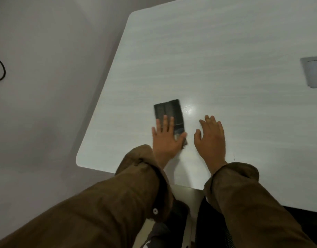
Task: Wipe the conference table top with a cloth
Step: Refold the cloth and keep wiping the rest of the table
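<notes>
A dark folded cloth (167, 110) lies flat on the white conference table top (217, 59), near the table's front left corner. My left hand (165, 137) presses flat on the near half of the cloth, fingers spread over it, thumb on its right edge. My right hand (210, 138) rests palm-down on the bare table just to the right of the cloth, fingers apart, holding nothing. Both arms wear brown sleeves.
A grey recessed socket box (313, 73) sits in the table at the right edge of the view. The table's rounded corner (80, 161) is at the lower left, with pale floor beyond it. A black cable (0, 68) loops on the floor at far left.
</notes>
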